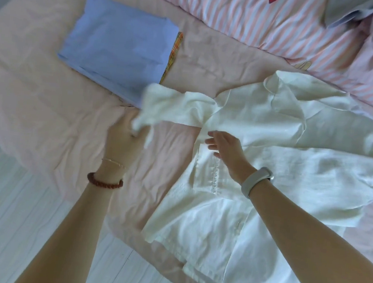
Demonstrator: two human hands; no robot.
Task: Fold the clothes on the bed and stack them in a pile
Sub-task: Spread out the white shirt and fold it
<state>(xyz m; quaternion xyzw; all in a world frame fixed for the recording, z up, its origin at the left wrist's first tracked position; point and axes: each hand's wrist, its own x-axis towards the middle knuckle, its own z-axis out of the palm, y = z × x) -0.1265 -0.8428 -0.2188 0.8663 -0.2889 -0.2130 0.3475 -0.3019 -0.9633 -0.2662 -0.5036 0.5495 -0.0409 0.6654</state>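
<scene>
While the white shirt point(257, 170) lies spread on the pink sheet point(48, 106), both hands work at its left sleeve end.

Left hand point(122, 140): fingers curled on the sleeve point(175, 106) cuff, cloth bunched over the fingertips & blurred; exact finger lay can't be told. Thin gold chain + brown bead bracelet point(105, 180) on that wrist.

Right hand point(225, 151): fingers straight & a bit apart, lying flat on the shirt near the shoulder seam, just right of where the sleeve joins the body. Grey band point(256, 179) on the wrist.

Sleeve: stretched from the right-hand fingertips across to the left-hand fingers, lifted off the sheet at the cuff end.

Shirt body: right of & below the right fingers, collar beyond them, hem hanging twd the bed edge; lace strip on the chest pocket just under the right palm.

Pile: folded blue garment point(119, 47) beyond the left fingers, on the sheet; plaid cloth point(174, 54) peeks out under its right edge. Sleeve cuff overlaps the pile's near corner in view.

Striped quilt point(281, 25): well beyond both hands, pink & white.

Blue-grey cloth point(350, 13): on the quilt, far corner.

Floor point(26, 229): pale boards, below the left wrist.
</scene>
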